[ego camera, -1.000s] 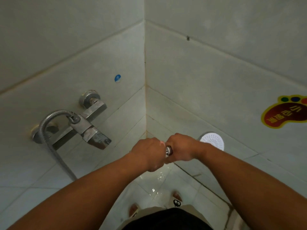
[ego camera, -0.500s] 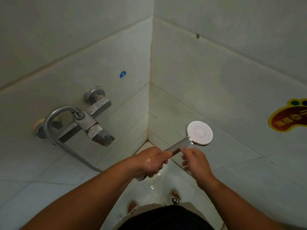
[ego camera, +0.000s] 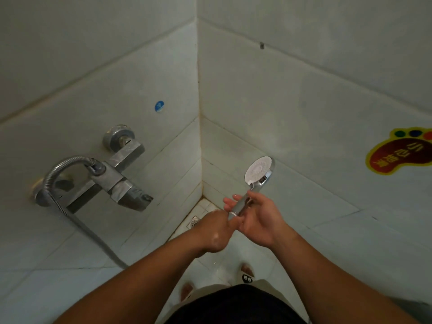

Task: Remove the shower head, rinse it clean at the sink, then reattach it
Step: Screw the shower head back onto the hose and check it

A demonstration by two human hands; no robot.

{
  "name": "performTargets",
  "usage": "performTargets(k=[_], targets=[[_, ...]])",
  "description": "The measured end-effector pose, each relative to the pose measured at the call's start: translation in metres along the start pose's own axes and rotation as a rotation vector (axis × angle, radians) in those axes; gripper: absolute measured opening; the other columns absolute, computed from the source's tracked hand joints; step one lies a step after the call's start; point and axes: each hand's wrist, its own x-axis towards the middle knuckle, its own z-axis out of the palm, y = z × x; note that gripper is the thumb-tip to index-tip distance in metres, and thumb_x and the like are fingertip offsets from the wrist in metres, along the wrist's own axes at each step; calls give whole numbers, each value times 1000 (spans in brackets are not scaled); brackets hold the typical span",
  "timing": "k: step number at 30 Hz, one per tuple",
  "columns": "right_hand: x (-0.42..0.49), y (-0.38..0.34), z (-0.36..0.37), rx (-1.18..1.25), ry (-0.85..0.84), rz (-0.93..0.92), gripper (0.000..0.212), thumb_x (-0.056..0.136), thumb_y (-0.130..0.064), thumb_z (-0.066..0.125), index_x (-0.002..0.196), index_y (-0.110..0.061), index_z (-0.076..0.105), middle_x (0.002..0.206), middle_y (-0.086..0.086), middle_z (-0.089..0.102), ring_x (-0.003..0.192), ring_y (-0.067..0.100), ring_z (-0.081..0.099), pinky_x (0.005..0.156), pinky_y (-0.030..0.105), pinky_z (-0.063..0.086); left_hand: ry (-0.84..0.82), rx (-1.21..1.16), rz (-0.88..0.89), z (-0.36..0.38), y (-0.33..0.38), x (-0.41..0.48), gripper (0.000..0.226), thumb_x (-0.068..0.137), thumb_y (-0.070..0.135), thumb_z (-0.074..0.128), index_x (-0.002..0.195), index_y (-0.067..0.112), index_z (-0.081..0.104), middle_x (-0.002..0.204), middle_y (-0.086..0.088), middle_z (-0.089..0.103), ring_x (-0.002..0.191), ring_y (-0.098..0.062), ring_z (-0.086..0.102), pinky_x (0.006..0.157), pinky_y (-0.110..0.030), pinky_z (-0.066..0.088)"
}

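The shower head (ego camera: 258, 170) is chrome with a round white face, tilted up toward the right wall. My right hand (ego camera: 256, 216) wraps around its handle, fingers curled over the chrome. My left hand (ego camera: 216, 228) is closed at the handle's lower end, where the hose joins; the joint itself is hidden by my fingers. The metal hose (ego camera: 58, 183) loops from the wall faucet (ego camera: 121, 181) down the left wall toward my left arm.
White tiled walls meet in a corner ahead. A floor drain (ego camera: 194, 222) lies in that corner below my hands. A foot-shaped warning sticker (ego camera: 399, 150) is on the right wall, a small blue sticker (ego camera: 159, 106) on the left. My sandalled feet (ego camera: 245, 274) stand on wet floor.
The shower head has swung upward and turned, its face now more edge-on. My right hand has closed around the handle from a looser touch; my left hand stays at the handle's base.
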Motion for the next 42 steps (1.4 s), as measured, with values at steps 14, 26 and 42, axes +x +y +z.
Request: performTargets(k=[14, 26, 42], targets=[[-2, 3, -1, -84, 52, -142, 24, 85, -23, 70, 104, -8, 64, 98, 12, 73, 93, 27, 73, 69, 37, 59, -78, -313, -75, -2, -6, -3, 36, 104, 41, 43, 78, 18, 53, 60, -1, 47, 48, -13, 40, 48, -28, 35], [-2, -3, 2, -160, 75, -181, 20, 91, -22, 71, 103, -8, 65, 89, 11, 67, 82, 27, 69, 66, 38, 58, -71, -265, -64, -5, 3, -12, 38, 105, 40, 42, 79, 15, 54, 63, -3, 48, 44, -12, 42, 39, -19, 32], [-6, 0, -3, -36, -99, -116, 31, 88, -12, 64, 117, 1, 60, 110, 21, 72, 103, 33, 72, 81, 43, 59, -170, -591, -158, 6, -6, -9, 32, 103, 37, 46, 78, 17, 48, 60, -4, 42, 47, -14, 35, 46, -26, 28]])
